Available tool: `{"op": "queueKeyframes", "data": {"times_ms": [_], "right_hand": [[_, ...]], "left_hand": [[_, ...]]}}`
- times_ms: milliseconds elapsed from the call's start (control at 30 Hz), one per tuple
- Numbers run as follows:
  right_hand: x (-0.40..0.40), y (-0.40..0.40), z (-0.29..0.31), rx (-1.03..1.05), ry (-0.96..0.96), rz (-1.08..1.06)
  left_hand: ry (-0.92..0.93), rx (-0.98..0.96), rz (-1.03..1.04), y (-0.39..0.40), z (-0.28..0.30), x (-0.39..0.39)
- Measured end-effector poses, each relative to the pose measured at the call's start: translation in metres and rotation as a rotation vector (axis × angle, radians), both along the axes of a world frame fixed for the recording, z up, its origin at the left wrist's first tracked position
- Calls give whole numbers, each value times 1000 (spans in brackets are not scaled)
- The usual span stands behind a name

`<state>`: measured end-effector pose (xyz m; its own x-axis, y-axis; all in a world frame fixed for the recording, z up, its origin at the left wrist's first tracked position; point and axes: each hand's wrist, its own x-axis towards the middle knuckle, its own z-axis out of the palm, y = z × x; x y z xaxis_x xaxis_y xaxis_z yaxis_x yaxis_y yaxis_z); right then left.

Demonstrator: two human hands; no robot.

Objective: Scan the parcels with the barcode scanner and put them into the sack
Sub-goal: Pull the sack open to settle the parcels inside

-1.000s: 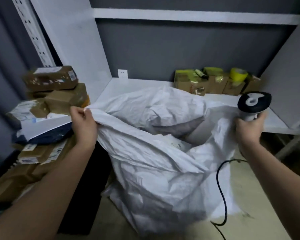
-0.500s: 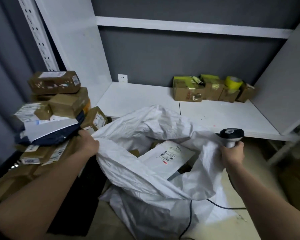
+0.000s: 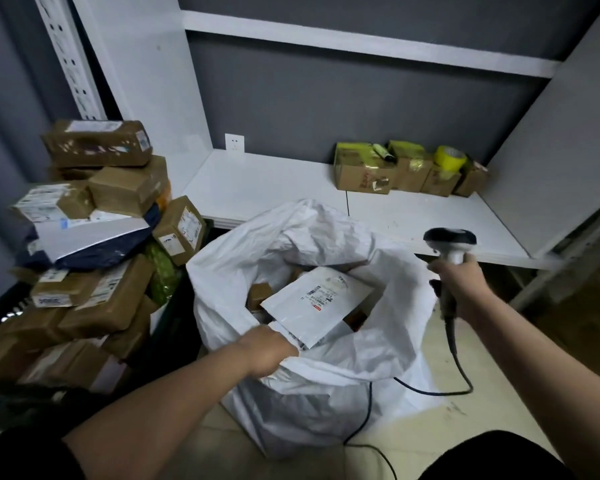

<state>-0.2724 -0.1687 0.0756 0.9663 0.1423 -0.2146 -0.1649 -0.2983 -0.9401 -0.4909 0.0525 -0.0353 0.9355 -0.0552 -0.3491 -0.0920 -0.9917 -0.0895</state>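
Head view: your left hand (image 3: 267,351) grips the near rim of the white woven plastic sack (image 3: 326,393), fingers curled over the edge and mostly hidden inside. The sack stands open on the floor, in front of the white counter (image 3: 274,185). Inside it, on top, lies a flat white mailer parcel with a printed label (image 3: 317,303), tilted, its near corner just beside your left hand; whether the fingers touch it, cannot tell. Brown cardboard boxes (image 3: 260,294) show under the mailer. Your right hand (image 3: 459,284) is clamped round the handle of the black-and-white barcode scanner (image 3: 450,242), held upright just right of the sack's rim, its black cable (image 3: 458,362) trailing down to the floor. A messy stack of brown cardboard parcels and a dark blue mailer (image 3: 94,237) sits left of the sack. Small brown boxes with yellow tape (image 3: 395,171) and a yellow tape roll (image 3: 450,160) sit at the back of the counter.
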Motion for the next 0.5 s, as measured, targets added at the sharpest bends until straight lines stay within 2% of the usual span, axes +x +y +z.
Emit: {"op": "queueKeyframes", "data": {"times_ms": [100, 233, 333, 500], "right_hand": [[-34, 8, 51, 174, 281, 344], [-98, 34, 97, 406, 547, 635], [-136, 64, 107, 588, 572, 753], [-171, 121, 84, 584, 383, 737]], "left_hand": [[55, 7, 36, -11, 13, -8], [36, 38, 95, -13, 20, -25], [-51, 7, 139, -6, 35, -48], [-140, -9, 267, 32, 57, -95]]}}
